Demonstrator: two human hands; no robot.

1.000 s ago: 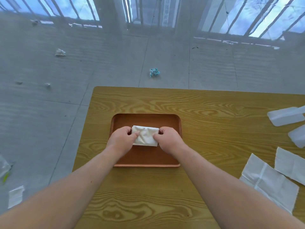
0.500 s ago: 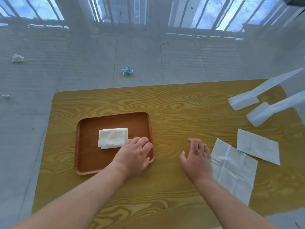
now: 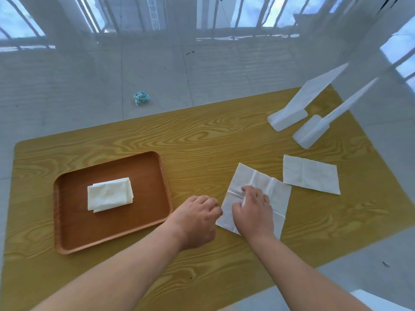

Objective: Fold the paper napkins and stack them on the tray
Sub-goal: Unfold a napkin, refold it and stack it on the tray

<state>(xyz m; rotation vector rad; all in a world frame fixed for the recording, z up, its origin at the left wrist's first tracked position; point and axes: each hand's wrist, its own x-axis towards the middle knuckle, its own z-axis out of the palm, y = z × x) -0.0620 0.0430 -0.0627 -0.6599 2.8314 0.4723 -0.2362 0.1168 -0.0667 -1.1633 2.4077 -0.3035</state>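
A brown tray point(image 3: 74, 234) lies on the left of the wooden table point(image 3: 202, 135), with a small stack of folded white napkins point(image 3: 110, 194) in its middle. An unfolded creased napkin point(image 3: 265, 182) lies flat to the right of the tray. My right hand point(image 3: 253, 209) rests on this napkin, fingers spread and pressing it down. My left hand point(image 3: 195, 218) is at the napkin's left edge with its fingers curled there; whether it pinches the paper is unclear. A half-folded napkin point(image 3: 311, 174) lies further right.
Two white plastic holders point(image 3: 289, 117) point(image 3: 311, 133) stand at the table's far right corner. A crumpled teal wrapper point(image 3: 141, 97) lies on the grey floor beyond the table. Windows with bars are behind.
Both hands left the folded napkin on the tray and moved right. The right hand now lies on the unfolded napkin and the left hand has reached its left edge.
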